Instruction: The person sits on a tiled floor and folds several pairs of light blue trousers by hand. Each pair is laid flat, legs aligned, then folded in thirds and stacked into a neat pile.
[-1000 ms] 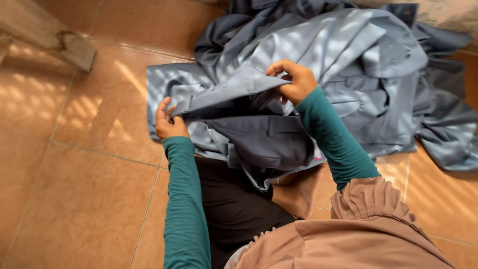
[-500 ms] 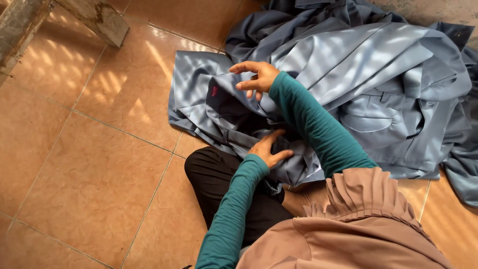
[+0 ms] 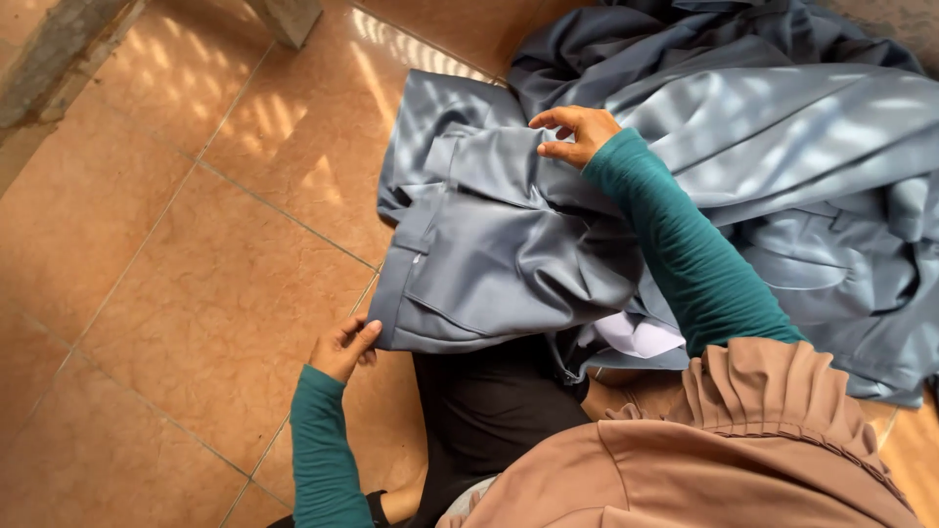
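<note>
Hands now apart: left hand (image 3: 344,349) pinches the grey trousers (image 3: 489,254) at the corner, right hand (image 3: 577,133) moved onto the fold.

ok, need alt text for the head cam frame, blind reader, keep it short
A person seated on a tiled floor handles grey-blue trousers: the left hand grips the waistband corner, and the right hand rests on the fabric higher up. A pile of matching grey-blue garments lies to the right.
</note>
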